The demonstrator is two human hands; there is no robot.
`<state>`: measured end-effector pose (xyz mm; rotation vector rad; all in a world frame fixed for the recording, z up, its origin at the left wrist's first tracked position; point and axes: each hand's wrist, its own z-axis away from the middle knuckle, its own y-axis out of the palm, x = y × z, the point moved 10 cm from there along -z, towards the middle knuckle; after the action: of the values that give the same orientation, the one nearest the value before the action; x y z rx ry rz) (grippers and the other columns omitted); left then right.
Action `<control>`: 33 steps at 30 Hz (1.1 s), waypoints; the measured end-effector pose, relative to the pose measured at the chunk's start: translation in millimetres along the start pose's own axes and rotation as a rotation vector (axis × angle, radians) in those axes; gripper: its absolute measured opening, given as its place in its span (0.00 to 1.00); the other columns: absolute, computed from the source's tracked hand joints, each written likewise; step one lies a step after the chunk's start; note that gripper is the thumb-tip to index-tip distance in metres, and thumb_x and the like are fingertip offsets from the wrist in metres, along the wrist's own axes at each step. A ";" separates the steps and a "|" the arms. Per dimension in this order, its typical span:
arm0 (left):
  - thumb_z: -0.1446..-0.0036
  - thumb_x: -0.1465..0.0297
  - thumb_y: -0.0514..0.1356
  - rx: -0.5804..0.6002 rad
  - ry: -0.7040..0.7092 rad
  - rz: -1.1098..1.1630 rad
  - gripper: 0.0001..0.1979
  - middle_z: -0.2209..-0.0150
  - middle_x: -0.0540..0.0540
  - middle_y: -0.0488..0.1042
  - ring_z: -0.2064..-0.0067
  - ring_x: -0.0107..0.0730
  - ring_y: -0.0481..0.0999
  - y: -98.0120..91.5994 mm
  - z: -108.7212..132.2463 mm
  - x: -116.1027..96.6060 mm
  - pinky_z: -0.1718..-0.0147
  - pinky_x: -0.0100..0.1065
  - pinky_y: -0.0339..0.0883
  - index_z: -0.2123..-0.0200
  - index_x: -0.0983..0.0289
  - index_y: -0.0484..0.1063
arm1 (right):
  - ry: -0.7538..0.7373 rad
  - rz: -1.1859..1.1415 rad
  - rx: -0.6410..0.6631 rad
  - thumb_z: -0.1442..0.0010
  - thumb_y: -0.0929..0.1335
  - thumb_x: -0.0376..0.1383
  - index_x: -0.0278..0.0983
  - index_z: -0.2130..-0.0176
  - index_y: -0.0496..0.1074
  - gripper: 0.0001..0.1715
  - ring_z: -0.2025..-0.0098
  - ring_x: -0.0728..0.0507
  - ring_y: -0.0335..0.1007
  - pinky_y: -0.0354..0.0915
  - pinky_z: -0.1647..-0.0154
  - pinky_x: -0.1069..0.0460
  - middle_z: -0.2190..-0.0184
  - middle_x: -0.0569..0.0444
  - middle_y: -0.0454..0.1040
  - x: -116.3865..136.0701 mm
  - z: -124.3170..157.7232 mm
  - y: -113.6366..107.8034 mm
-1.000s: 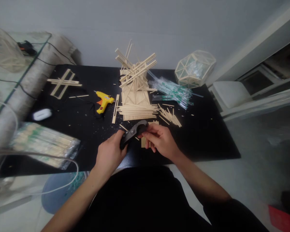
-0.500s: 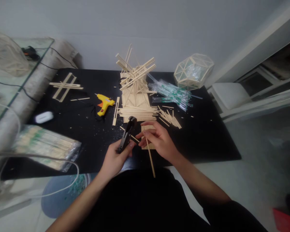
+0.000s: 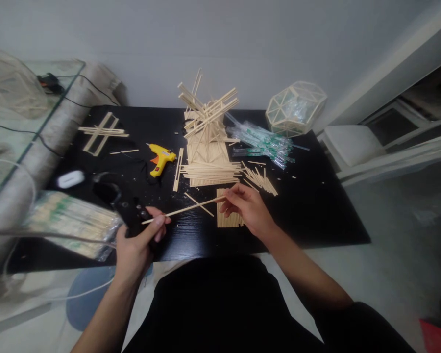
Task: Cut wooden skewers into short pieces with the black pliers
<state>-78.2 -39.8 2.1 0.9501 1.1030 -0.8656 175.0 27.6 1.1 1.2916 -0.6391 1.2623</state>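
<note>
A thin wooden stick (image 3: pixel 187 209) spans the space between my hands, slanting up to the right. My left hand (image 3: pixel 139 243) is closed around a black plier-like tool (image 3: pixel 127 211), its head blurred, while the thumb and a finger also pinch the stick near its left end. With thumb and fingers my right hand (image 3: pixel 247 205) pinches the other end. Beneath that hand lies a mat of short sticks laid side by side (image 3: pixel 226 218). A loose short stick (image 3: pixel 208 211) rests on the black table (image 3: pixel 191 242), behind the held one in view.
At the table's back rises a wooden stick structure (image 3: pixel 208 117), with piled sticks (image 3: pixel 211 171) before it. A yellow glue gun (image 3: pixel 161 159) lies left of these, near crossed stick frames (image 3: pixel 103 132). Plastic wrappers (image 3: pixel 266 144), cut sticks (image 3: pixel 260 180) and a polyhedral frame (image 3: pixel 296 109) are right; bagged sticks (image 3: pixel 73 223) left.
My left hand has moved left with the black tool and now also grips the stick. The stick has swung from pointing towards me to lying across between both hands.
</note>
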 end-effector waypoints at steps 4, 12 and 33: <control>0.54 0.68 0.75 -0.061 0.038 0.186 0.13 0.76 0.49 0.75 0.82 0.19 0.62 -4.4 -9.9 -13.1 0.81 0.26 0.57 0.69 0.65 0.75 | 0.127 -0.051 0.122 0.42 0.76 0.49 0.37 0.69 0.72 0.20 0.74 0.50 0.76 0.69 0.76 0.56 0.65 0.49 0.84 -13.9 -5.2 12.3; 0.52 0.72 0.72 -0.311 0.261 0.107 0.10 0.78 0.46 0.72 0.80 0.22 0.65 -43.5 -16.9 -48.9 0.79 0.29 0.60 0.72 0.64 0.72 | -0.271 0.962 0.145 0.36 0.72 0.31 0.36 0.58 0.76 0.05 0.64 0.45 0.76 0.70 0.58 0.49 0.61 0.49 0.80 -3.6 -31.5 46.1; 0.43 0.57 0.69 -0.048 0.685 -0.863 0.13 0.72 0.47 0.77 0.73 0.28 0.72 31.3 -24.9 -98.5 0.72 0.30 0.65 0.65 0.61 0.76 | -0.321 0.661 0.408 0.33 0.70 0.32 0.38 0.58 0.76 0.03 0.56 0.44 0.80 0.72 0.50 0.48 0.60 0.52 0.82 9.6 -30.3 95.7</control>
<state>-80.3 4.0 99.0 0.7245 2.2020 -1.2197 80.9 40.8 35.1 1.7155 -1.1427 1.8020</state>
